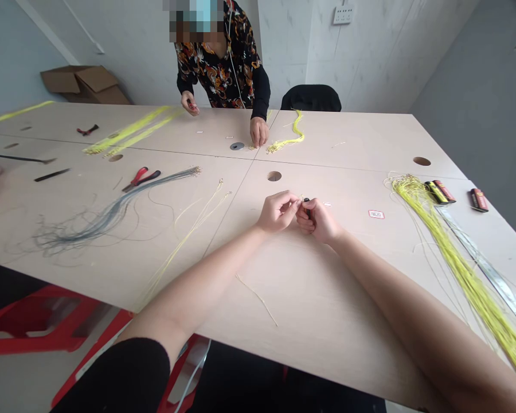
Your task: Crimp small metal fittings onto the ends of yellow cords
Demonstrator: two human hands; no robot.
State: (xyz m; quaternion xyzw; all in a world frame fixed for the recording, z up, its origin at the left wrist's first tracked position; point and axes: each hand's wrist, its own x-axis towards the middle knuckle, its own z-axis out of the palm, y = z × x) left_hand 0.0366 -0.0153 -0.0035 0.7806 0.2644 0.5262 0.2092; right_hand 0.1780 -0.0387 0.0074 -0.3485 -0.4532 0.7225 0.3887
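Above the middle of the table, my left hand (278, 211) and my right hand (318, 220) meet at the fingertips. Thumb and fingers of the left hand pinch a tiny pale yellow piece, which looks like the end of a thin cord. Wrapped in my right hand is a small dark tool (307, 202) with a rounded black end; most of it is hidden. To the left lie a few loose yellow cords (198, 218) with small metal ends. One short yellow strand (258, 298) rests near my left forearm.
A bundle of grey cords (124, 201) and red-black pliers (141, 178) lie left. At right are a thick yellow cord bundle (451, 258) and batteries (439, 192). Across the table a person (223, 69) works with both hands. The tabletop has a round hole (274, 176).
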